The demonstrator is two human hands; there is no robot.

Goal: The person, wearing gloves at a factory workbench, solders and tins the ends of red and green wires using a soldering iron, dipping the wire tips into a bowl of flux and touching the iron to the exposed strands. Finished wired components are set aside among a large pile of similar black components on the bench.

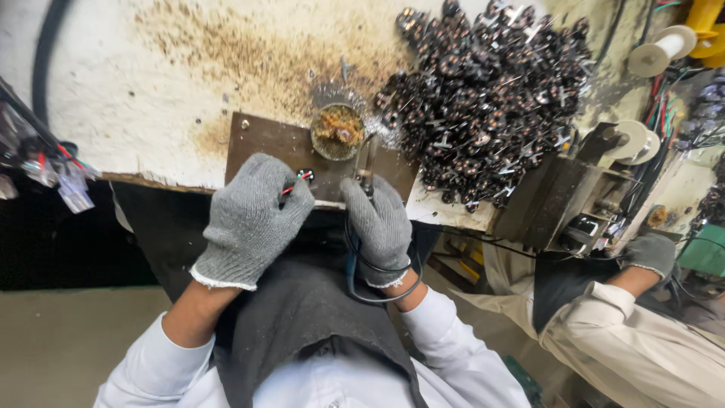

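The left hand, in a grey knitted glove, is clenched around a small dark component with red and white wire leads, pinching it at the near edge of a brown rectangular wooden board. The right hand, gloved alike, grasps the handle of a slim metal-tipped soldering iron, whose black cord loops below the wrist. The iron's tip points toward a small round metal tin of brownish flux or residue that sits on the board's far side. To do this joint well, it seems wise to keep the leads steady against the board and bring the tip in lightly, so that the wires do not shift. The board lies on a white worktop stained with rusty brown scorch marks. To the right, well apart from the hands, lies a large heap of dark round wired parts. A second person's gloved hand rests beside a grey metal box.
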